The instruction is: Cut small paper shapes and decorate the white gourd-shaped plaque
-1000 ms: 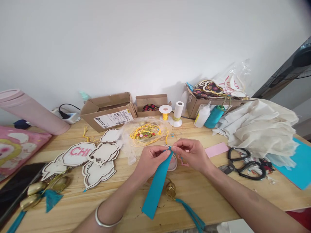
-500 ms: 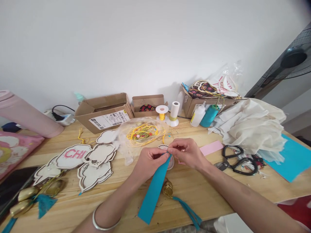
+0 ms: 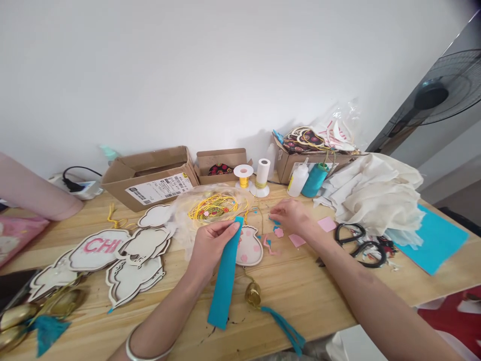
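My left hand pinches the top of a long blue strip, felt or paper, between thumb and finger. The strip slants down over the table. To the right, my right hand is closed at the fingertips. Blue shows there, but I cannot tell if it is held or lies beneath. A pink flower cut-out lies just below that hand, near pink scraps. Beside the strip is a white plaque with pink flowers, partly hidden by the strip. From it hangs a brass bell with a blue tassel.
Black-handled scissors and a blue sheet lie right, by crumpled white cloth. Cloud-shaped plaques lie left. Behind are a cardboard box, thread spools, a glue bottle and yellow cords.
My right hand has left the strip's top end and moved away to the right. My left hand has shifted left and still holds the strip. The view has turned slightly right.
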A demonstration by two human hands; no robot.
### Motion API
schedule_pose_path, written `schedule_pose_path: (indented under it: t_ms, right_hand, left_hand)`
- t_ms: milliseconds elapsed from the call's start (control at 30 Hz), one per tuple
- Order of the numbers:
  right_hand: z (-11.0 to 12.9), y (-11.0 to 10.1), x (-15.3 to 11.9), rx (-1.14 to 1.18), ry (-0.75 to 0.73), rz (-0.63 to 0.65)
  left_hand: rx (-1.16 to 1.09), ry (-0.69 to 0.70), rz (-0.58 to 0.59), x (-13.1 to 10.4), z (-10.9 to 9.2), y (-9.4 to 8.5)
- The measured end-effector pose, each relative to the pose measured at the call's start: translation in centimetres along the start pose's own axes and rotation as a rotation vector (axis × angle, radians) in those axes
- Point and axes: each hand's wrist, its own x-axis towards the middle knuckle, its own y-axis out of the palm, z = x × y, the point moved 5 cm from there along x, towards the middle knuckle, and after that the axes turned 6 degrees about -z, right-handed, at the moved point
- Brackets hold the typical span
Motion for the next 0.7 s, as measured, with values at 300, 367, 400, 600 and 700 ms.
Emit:
schedule_pose_path:
  t_ms: [300,367,400,600,700]
  right_hand:
    - [-1.3,1.5,0.6,0.039,0.058,0.062]
    - [-1.7,1.7,0.6,0.092,0.056,0.065]
    - [-1.6,1.6,0.5,0.12,0.052,0.065]
    - [2.1,0.2,-1.5,0.662,0.049,0.154]
    - [4.2,0.7,-2.7,0.927,0.11,0.238]
  left_hand:
    - [0.081,0.002,0.051,-0.3,0.4,0.7]
    - [0.092,0.006,0.062,-0.3,0.6,0.8]
    - [0.088,0.005,0.066,-0.3,0.6,0.8]
    - [0.076,-0.006,0.138,-0.5,0.7,1.3]
    - [0.102,0.034,0.166,-0.7,0.5,1.6]
